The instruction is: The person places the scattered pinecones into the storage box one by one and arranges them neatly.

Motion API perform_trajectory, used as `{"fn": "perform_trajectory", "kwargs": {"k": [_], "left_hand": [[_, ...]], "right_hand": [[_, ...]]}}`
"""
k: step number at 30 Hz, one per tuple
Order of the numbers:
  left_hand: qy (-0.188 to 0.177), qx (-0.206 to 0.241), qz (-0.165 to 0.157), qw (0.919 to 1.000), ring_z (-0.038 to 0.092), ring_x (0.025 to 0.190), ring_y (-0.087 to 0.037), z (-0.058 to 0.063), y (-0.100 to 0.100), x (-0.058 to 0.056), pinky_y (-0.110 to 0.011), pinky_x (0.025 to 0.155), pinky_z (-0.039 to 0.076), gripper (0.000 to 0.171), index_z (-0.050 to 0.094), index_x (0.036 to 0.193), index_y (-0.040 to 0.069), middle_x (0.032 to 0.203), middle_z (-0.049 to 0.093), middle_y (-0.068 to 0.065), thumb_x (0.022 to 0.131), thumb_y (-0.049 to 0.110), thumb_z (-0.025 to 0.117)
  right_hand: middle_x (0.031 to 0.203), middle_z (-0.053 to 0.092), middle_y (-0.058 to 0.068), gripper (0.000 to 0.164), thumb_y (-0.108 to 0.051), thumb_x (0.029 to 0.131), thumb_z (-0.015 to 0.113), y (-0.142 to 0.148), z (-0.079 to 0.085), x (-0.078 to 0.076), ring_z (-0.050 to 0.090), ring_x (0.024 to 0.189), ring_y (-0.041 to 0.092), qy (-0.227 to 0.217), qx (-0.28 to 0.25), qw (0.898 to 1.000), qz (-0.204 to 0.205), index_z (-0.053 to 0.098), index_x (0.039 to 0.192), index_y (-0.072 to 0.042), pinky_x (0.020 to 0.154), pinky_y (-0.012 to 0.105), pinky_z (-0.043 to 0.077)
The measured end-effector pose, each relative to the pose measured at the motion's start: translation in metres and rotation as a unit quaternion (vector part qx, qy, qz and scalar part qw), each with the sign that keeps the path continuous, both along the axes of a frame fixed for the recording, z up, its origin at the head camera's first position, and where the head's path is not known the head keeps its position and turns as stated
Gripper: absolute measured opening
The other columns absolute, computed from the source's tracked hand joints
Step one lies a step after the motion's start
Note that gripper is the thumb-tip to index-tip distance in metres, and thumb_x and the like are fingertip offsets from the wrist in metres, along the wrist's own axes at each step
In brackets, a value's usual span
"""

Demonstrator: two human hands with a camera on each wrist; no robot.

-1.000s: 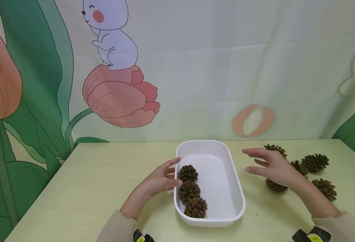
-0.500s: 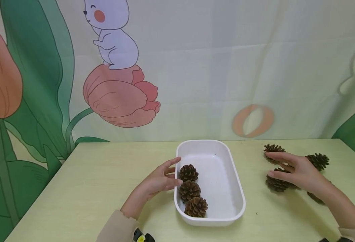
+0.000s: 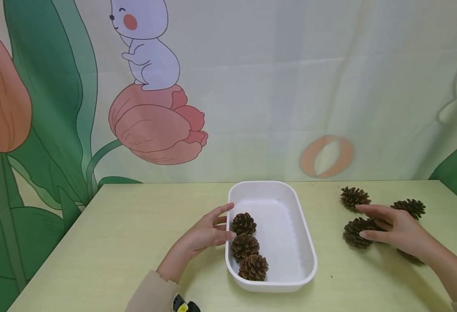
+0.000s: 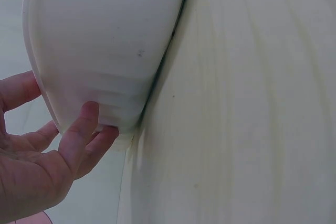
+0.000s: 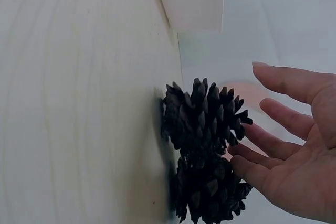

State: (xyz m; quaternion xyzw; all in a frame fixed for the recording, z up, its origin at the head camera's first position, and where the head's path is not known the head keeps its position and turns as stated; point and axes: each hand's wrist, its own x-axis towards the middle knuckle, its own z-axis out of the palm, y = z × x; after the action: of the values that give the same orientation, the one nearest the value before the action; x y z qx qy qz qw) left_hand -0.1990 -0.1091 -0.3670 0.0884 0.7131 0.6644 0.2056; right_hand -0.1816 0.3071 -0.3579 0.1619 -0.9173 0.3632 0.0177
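On the table [image 3: 127, 247], a white tray [image 3: 280, 234] is standing near the middle, with one narrow end facing the person. Inside it, three pinecones [image 3: 245, 246] are lying in a row along the left wall, from its middle to the near left corner. The left hand [image 3: 204, 234] is holding this wall lightly, with thumb and forefinger at the rim and other fingers against the outside.

The right hand [image 3: 401, 229] is hovering over the loose pinecones [image 3: 354, 198] toward the far right corner of the table. Its thumb and fingers are standing well apart and are gripping nothing; whether one is touching a cone, I cannot tell.

In my judgement, the main risk is coming from crowding. The nearest cone [image 3: 355, 233] is lying close to others, so fingers closing unevenly could be rolling it away, or its spread scales could be catching a neighbour, which is then dropping. If the left hand is pressing the rim too hard, the tray could be tilting and its row sliding.
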Motion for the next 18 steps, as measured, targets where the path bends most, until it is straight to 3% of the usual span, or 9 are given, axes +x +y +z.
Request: {"fn": "perform_trajectory", "kwargs": {"k": [6, 9, 13, 16, 18], "left_hand": [[-0.002, -0.001, 0.002, 1.0000, 0.045, 0.117, -0.038, -0.0003, 0.0001, -0.0008, -0.041, 0.088, 0.048, 0.073, 0.030, 0.143, 0.012, 0.136, 0.035, -0.026, 0.080, -0.006, 0.062], [-0.001, -0.002, 0.002, 1.0000, 0.045, 0.117, -0.038, -0.0004, 0.0002, -0.0008, -0.041, 0.088, 0.048, 0.073, 0.030, 0.142, 0.012, 0.136, 0.035, -0.026, 0.080, -0.006, 0.063], [-0.002, -0.003, 0.002, 1.0000, 0.045, 0.117, -0.038, -0.0007, 0.0002, -0.0011, -0.041, 0.088, 0.048, 0.073, 0.030, 0.143, 0.012, 0.136, 0.035, -0.026, 0.080, -0.006, 0.063], [-0.004, -0.002, 0.002, 1.0000, 0.045, 0.117, -0.038, -0.0010, 0.0003, -0.0016, -0.041, 0.089, 0.048, 0.073, 0.030, 0.143, 0.012, 0.136, 0.035, -0.026, 0.080, -0.006, 0.063], [-0.005, 0.000, 0.002, 1.0000, 0.045, 0.118, -0.038, -0.0011, 0.0004, -0.0023, -0.041, 0.089, 0.048, 0.073, 0.029, 0.143, 0.012, 0.136, 0.035, -0.026, 0.080, -0.006, 0.062]], "right_hand": [[0.126, 0.048, 0.026, 0.061, -0.021, 0.077, 0.073, 0.0042, -0.0031, -0.0019, 0.029, 0.099, -0.026, 0.010, 0.033, 0.999, 0.002, 0.048, 0.128, 0.003, 0.079, 0.000, 0.036], [0.126, 0.049, 0.026, 0.062, -0.024, 0.076, 0.073, 0.0039, -0.0020, -0.0027, 0.048, 0.110, -0.003, 0.011, 0.061, 0.998, 0.000, 0.049, 0.127, 0.001, 0.080, 0.003, 0.039], [0.125, 0.049, 0.028, 0.065, -0.027, 0.074, 0.074, 0.0017, -0.0018, -0.0032, 0.045, 0.112, 0.044, 0.003, 0.099, 0.995, -0.001, 0.049, 0.127, 0.000, 0.088, 0.032, 0.048], [0.125, 0.047, 0.031, 0.066, -0.030, 0.073, 0.075, -0.0001, -0.0035, -0.0033, 0.044, 0.111, 0.049, -0.001, 0.118, 0.993, -0.006, 0.050, 0.127, -0.001, 0.085, 0.056, 0.043], [0.125, 0.047, 0.032, 0.067, -0.031, 0.072, 0.075, -0.0011, -0.0043, -0.0032, 0.045, 0.109, 0.050, 0.001, 0.131, 0.991, -0.011, 0.051, 0.127, -0.002, 0.079, 0.058, 0.044]]}}
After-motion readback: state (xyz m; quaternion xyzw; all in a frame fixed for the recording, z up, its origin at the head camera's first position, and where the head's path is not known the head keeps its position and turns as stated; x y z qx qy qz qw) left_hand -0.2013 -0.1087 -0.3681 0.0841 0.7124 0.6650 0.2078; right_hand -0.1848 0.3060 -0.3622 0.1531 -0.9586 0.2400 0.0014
